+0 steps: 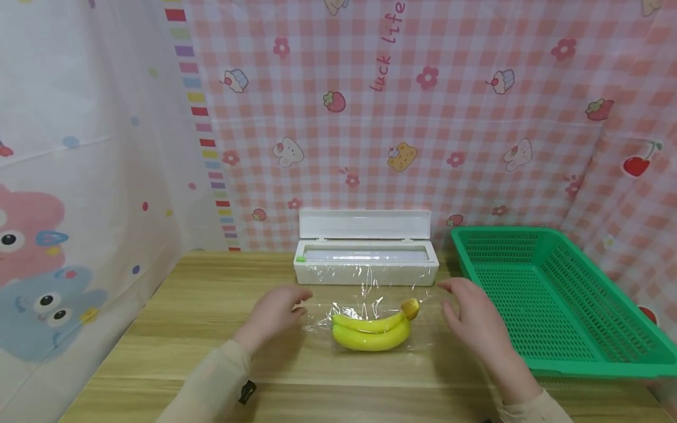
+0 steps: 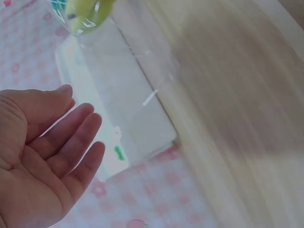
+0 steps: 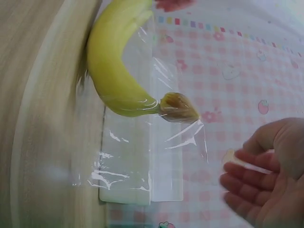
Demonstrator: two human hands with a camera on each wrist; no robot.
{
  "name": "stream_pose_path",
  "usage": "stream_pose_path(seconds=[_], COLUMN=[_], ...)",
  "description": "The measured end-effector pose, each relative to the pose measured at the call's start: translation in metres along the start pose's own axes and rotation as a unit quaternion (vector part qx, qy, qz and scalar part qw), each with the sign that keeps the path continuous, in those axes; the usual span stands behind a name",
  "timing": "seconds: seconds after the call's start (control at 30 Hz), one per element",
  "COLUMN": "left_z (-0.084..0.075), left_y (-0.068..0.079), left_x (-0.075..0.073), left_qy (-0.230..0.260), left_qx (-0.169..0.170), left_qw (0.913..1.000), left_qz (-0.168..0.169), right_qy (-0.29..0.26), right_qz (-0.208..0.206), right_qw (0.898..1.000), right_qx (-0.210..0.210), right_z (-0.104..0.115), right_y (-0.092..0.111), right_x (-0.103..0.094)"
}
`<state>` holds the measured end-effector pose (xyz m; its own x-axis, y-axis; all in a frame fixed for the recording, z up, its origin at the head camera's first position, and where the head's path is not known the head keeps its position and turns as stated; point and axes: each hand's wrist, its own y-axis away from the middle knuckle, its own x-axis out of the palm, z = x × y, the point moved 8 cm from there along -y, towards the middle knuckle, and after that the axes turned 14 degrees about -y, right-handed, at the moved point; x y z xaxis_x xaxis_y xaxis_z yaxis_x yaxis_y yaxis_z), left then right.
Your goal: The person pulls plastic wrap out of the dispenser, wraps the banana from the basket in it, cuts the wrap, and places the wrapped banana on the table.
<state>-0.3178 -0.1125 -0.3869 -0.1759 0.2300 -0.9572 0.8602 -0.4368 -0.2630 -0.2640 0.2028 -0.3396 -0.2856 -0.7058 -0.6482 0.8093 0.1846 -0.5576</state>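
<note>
Nearest, below and left of the bananas (image 1: 370, 337), a small black piece (image 1: 247, 392) shows beside a pale sleeve (image 1: 211, 379). The left hand (image 1: 275, 314) is left of the bananas, the right hand (image 1: 473, 314) right of them, both near but apart from the fruit.

In the head view the fingertips come close to the edges of the clear film (image 1: 370, 308), and contact is hard to judge. The wrist views settle it: the left thumb and fingers are spread loosely around air; the right fingers bend gently with nothing between them, the film's corner just beside. Neither hand grips anything.

The bananas lie with the film around them, stem to the right; the right wrist view shows film across the stem. Beyond the bananas the film reaches toward a white box (image 1: 365, 275), its lid (image 1: 365, 224) raised and a pale roll (image 1: 365, 255) inside. A green tab (image 1: 301, 258) sits at its left end. Right of the bananas is a green basket (image 1: 608, 369), whole only in the head view.

All rest on a wood-grain table (image 1: 201, 311). Farthest beyond the bananas hangs a pink checked cloth (image 1: 370, 129) lettered "luck life"; a white cartoon cloth (image 1: 63, 164) hangs far left of them.
</note>
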Motion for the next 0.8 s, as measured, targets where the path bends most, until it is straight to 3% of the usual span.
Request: stream_pose_path(seconds=[0.17, 0.33, 0.47, 0.63, 0.8], left_z=[-0.021, -0.044, -0.059, -0.071, -0.080], left_y=[0.004, 0.012, 0.020, 0.028, 0.035], left_x=[-0.015, -0.024, -0.025, -0.017, -0.006], left_qy=[-0.061, -0.108, -0.114, -0.121, -0.154], left_qx=[0.064, 0.144, 0.202, 0.252, 0.296], left_qw=[0.9936, 0.9718, 0.9539, 0.9391, 0.9186], left_qz=[-0.071, -0.153, -0.190, -0.200, -0.212], right_qy=[0.009, 0.013, 0.009, 0.021, 0.039], right_qz=[-0.006, 0.025, 0.060, 0.089, 0.100], right_qw=[0.990, 0.968, 0.952, 0.938, 0.928], right_qx=[-0.140, -0.248, -0.300, -0.334, -0.358], right_z=[0.020, 0.031, 0.033, 0.030, 0.026], right_y=[0.003, 0.009, 0.016, 0.023, 0.029], right_x=[0.003, 0.013, 0.023, 0.034, 0.043])
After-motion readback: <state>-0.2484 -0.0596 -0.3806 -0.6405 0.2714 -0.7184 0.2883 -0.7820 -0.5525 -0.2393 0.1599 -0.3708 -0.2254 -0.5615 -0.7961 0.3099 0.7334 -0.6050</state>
